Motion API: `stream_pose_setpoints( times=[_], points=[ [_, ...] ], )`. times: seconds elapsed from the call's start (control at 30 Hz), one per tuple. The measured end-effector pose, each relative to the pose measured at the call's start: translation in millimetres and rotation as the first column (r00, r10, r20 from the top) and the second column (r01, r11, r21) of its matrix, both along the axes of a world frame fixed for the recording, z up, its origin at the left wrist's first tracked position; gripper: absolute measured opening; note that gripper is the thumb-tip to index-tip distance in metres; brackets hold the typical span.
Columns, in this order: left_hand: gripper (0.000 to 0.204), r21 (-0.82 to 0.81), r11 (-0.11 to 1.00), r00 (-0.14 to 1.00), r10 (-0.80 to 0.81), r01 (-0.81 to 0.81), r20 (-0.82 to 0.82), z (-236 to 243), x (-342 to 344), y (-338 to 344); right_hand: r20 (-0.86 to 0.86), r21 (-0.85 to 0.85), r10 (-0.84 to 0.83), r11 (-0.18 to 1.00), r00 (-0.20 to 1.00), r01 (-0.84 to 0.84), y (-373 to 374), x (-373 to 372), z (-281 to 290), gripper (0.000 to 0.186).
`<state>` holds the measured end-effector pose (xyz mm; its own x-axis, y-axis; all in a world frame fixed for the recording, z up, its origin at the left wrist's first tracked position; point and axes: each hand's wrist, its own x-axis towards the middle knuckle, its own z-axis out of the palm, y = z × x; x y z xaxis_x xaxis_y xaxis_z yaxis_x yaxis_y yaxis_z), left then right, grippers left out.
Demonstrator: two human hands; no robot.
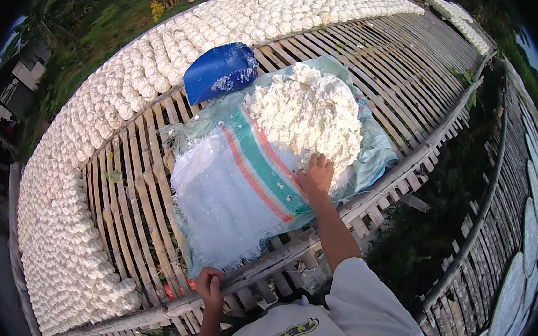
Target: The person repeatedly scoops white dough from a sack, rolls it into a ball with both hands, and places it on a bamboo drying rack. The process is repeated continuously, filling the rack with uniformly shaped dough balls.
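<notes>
A large heap of moist, white crumbly mass [312, 111] lies on a spread-out woven sack [216, 189], white with green, red and yellow stripes and a frayed near edge. My right hand [317, 174] is at the heap's near edge, its bent fingers dug into the mass and their tips partly hidden. Lower left, by the sack's frayed corner and the rack's front rail, is my left hand [210, 284]. Its fingers are curled in, and whatever they may hold is hidden. A blue curved plastic scoop-like piece [220, 72], smeared with white bits, rests beyond the heap at the left.
The sack lies on a bamboo slat rack [146, 183] with gaps between the slats. Rows of small white lumps [86, 139] cover its left and far sides. To the right, past a dark gap, stands another slatted rack [471, 275] with flat grey-white sheets [509, 298].
</notes>
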<state>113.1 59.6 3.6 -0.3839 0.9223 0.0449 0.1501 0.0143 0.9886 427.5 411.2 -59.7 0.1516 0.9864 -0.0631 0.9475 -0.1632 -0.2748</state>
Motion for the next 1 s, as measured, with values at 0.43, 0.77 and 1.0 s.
stream_pose_setpoints(
  times=[0.43, 0.77, 1.0],
  points=[
    [0.055, -0.385, 0.911, 0.443, 0.287, 0.149, 0.850, 16, 75, 185, -0.792, -0.162, -0.315, 0.934, -0.522, -0.317, -45, -72, 69, 0.047],
    [0.037, -0.278, 0.922, 0.405, 0.153, 0.270, 0.901, -12, 19, 231, -0.145, 0.275, 0.697, 0.710, 0.702, -0.648, -52, -48, 33, 0.047],
    [0.029, -0.310, 0.944, 0.473, 0.224, 0.112, 0.852, -26, 12, 247, -0.301, -0.110, 0.657, 0.696, 0.691, -0.710, -37, -34, 18, 0.053]
  ],
)
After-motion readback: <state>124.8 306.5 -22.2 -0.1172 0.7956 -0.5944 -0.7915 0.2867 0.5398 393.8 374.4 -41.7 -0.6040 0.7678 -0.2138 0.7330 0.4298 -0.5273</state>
